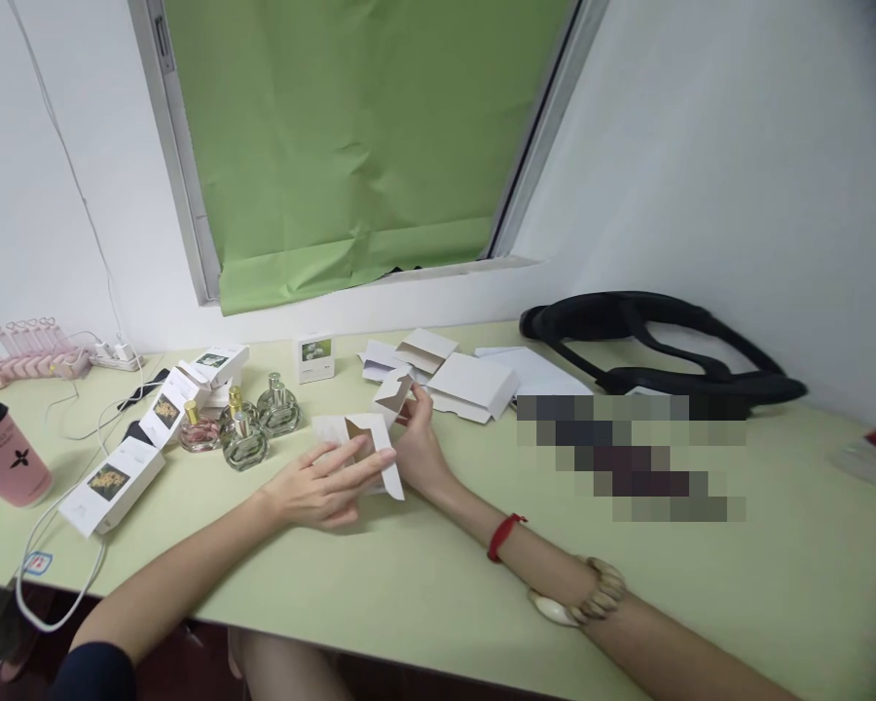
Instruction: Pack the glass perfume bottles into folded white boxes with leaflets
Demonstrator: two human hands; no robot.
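My left hand (pixel 326 485) lies flat with fingers stretched out, pressing on a white unfolded cardboard box (pixel 371 450) on the pale green table (pixel 438 574). My right hand (pixel 418 440) is behind the box, fingers pinched on its raised flap (pixel 394 391). A red band and a shell bracelet sit on my right forearm. Just left of the box stand three glass perfume bottles (pixel 244 428) with gold and silver caps.
Flat white box blanks (pixel 453 380) lie behind the hands. Printed perfume boxes (pixel 113 484) and a small upright box (pixel 315 356) sit to the left. A pink cup (pixel 4 453), cables and a power strip (pixel 117 355) are far left; a black headband device (pixel 657 346) is at right.
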